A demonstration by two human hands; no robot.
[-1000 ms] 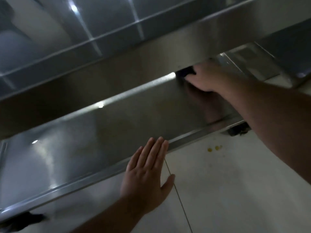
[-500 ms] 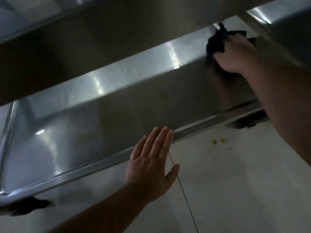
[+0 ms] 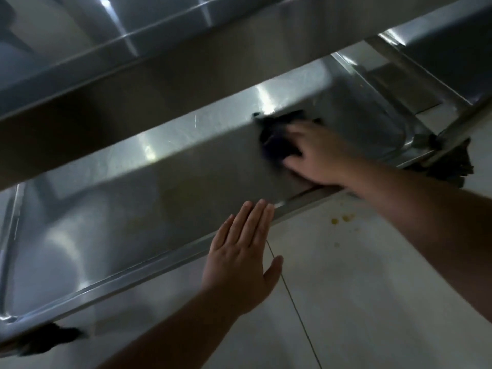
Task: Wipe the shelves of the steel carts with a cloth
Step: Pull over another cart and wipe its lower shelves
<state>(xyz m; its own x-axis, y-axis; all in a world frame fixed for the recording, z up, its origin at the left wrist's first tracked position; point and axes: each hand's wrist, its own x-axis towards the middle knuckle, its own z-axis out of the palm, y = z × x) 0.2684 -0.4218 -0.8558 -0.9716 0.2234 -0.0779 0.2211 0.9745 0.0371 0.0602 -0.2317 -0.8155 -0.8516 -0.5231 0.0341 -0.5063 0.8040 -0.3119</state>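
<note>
The lower shelf [image 3: 138, 209] of a steel cart runs diagonally across the view, with a raised rim along its near edge. My right hand [image 3: 319, 155] lies on a dark cloth [image 3: 277, 139] and presses it flat on the shelf's right part. Its fingers are blurred with motion. My left hand [image 3: 239, 257] is flat with straight fingers, its fingertips touching the shelf's near rim. The shelf above [image 3: 159, 62] hangs over the far side of the lower shelf.
White tiled floor [image 3: 359, 288] lies below the cart, with small yellow spots [image 3: 340, 219] near the right end. Dark caster wheels show at the right corner [image 3: 450, 166] and the bottom left [image 3: 45, 339]. A steel upright [image 3: 415, 67] rises at the right.
My right hand has dragged the cloth from the shelf's far right corner toward me and leftward across the shelf. My left hand has stayed on the near rim.
</note>
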